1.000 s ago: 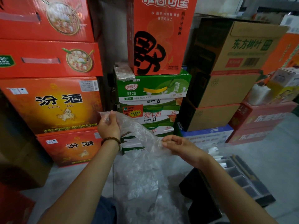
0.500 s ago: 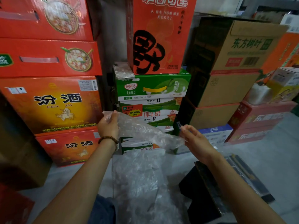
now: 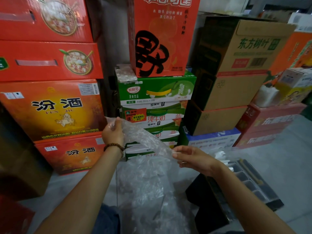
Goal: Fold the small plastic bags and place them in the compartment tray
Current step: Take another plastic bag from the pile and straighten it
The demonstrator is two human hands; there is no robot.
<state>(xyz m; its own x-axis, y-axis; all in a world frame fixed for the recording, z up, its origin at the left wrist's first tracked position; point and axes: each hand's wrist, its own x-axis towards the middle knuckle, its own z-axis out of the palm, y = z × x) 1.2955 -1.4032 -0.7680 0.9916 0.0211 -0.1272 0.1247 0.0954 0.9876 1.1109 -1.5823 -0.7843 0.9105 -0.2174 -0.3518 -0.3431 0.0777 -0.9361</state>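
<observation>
- Head view, looking down: the left hand (image 3: 112, 133) is raised in front of the stacked cartons (image 3: 55, 108). Its fingers (image 3: 116, 122) are curled round the upper end of one clear plastic bag (image 3: 145, 138).
- The right hand (image 3: 195, 159) sits lower and to the right. Its thumb and fingers (image 3: 179, 150) look closed in a pinch on the bag's lower end, though the film is too clear and blurred to be sure how firmly.
- The bag hangs in the air as a loose, crumpled band sloping down from left hand to right. It is above the pile of loose bags (image 3: 148, 191) near the person's lap.
- What has changed: half a second ago the right hand was swung further out to the right, with the palm more open at the bag's end. It has now come back inward and down, and has taken hold again. The left hand, with its bead bracelet (image 3: 113, 146), has hardly moved.
- My reading is that the bag has been smoothed along its length and is now held at both ends, ready for a first fold. No fold shows in it yet.
- The compartment tray (image 3: 268, 198) lies on the floor (image 3: 290, 166) beyond the right forearm, beside a black box (image 3: 209, 211) and well apart from the bag. Pale shapes sit in its far compartments; they are too blurred to tell whether they are folded bags.
- Thin film like this slips and springs open, so any fold will need pressing flat before the bag goes to the tray.
</observation>
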